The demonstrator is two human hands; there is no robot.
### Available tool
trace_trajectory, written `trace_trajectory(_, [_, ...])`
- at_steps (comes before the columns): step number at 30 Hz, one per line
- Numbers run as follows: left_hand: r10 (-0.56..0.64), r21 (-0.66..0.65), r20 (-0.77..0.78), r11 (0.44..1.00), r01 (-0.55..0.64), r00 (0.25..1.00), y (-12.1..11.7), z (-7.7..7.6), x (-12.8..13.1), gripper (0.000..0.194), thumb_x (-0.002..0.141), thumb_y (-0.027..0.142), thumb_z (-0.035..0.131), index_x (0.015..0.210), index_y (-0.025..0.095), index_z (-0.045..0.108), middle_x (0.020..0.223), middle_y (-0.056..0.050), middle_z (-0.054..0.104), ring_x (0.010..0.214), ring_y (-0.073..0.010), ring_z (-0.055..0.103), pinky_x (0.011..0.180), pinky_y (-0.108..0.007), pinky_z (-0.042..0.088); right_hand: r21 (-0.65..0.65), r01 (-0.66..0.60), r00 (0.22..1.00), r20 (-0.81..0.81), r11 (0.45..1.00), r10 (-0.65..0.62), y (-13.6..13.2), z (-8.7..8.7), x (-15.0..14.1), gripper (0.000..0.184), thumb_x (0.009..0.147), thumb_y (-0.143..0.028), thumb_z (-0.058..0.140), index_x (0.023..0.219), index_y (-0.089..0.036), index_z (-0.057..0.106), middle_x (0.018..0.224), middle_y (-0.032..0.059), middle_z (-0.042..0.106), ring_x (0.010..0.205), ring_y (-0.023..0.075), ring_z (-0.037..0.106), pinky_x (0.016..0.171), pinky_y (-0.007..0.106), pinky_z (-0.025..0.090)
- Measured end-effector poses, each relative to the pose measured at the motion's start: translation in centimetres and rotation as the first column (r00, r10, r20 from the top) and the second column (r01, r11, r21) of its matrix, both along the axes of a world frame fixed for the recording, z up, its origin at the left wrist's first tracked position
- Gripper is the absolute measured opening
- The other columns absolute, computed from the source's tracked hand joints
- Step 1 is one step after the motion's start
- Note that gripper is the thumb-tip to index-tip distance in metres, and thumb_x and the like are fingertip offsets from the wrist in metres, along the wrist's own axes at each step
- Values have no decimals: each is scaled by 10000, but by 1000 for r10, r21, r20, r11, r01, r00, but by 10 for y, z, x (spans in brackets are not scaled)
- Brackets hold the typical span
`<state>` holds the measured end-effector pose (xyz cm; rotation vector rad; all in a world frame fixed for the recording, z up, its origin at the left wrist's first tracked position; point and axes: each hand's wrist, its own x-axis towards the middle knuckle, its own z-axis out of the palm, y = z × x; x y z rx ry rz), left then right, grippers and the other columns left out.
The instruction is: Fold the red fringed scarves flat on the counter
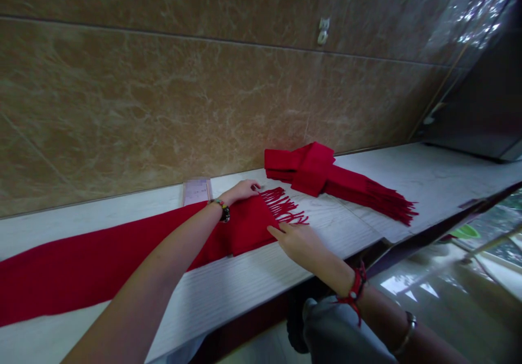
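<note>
Red scarf (134, 250) lies stretched along the white worktop (220, 293), running from the left edge of the frame to the centre, where it ends in a fringe (284, 206). Near that end, a step in its lower edge suggests that the cloth is doubled there.

The left hand (242, 190) is at the upper corner of the fringed end, its fingers curled in at the edge; whether they pinch the cloth or just rest on it cannot be told. The right hand (299, 244) touches the lower corner, thumb and forefinger a little apart at their tips; its grip on the cloth is also unclear.

The step in hand looks like squaring and smoothing this end. To do it well, the two hands would best draw the corners evenly, so that the edge runs straight across and the layers lie one over the other. Light, flat pressure should serve better than a hard tug, which could skew the soft cloth. The strands splay unevenly and could be combed straight. The left forearm passes over the scarf, so a sleeveless, lifted wrist would help avoid dragging it.

A second scarf (314, 168), bundled, lies just beyond the fringe, right of centre.
</note>
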<state>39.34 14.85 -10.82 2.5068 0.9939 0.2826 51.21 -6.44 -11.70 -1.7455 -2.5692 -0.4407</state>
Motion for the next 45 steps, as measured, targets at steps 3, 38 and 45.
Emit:
trace_trajectory(3, [13,102,18,995,-15,1000,-13,-4,-2,339,803,209,497,1126,115,534,1141,-122,546,1042,-210,497,913,-306,361,-52,35,999,14,998,-34,0,-2,-1,367,861,-119,368,1201,-180,493,963,129,620,716,178,622,545,252,435])
trace_trajectory(38, [23,477,-465,849,229,885,-171,-6,-146,360,824,54,395,1125,178,548,1107,-127,565,976,-215,568,763,-313,494,288,-281,948,-65,916,311,7,-19,12,178,834,-91,476,843,-154,643,782,58,609,727,162,525,674,288,391])
trace_trajectory(45, [-43,459,-408,854,246,912,-167,17,-151,299,830,139,433,1087,214,564,1035,-71,572,890,-180,579,727,-275,484,286,-268,947,-97,920,306,9,-13,12,199,816,-69,464,823,-154,643,798,69,616,749,167,525,694,292,400])
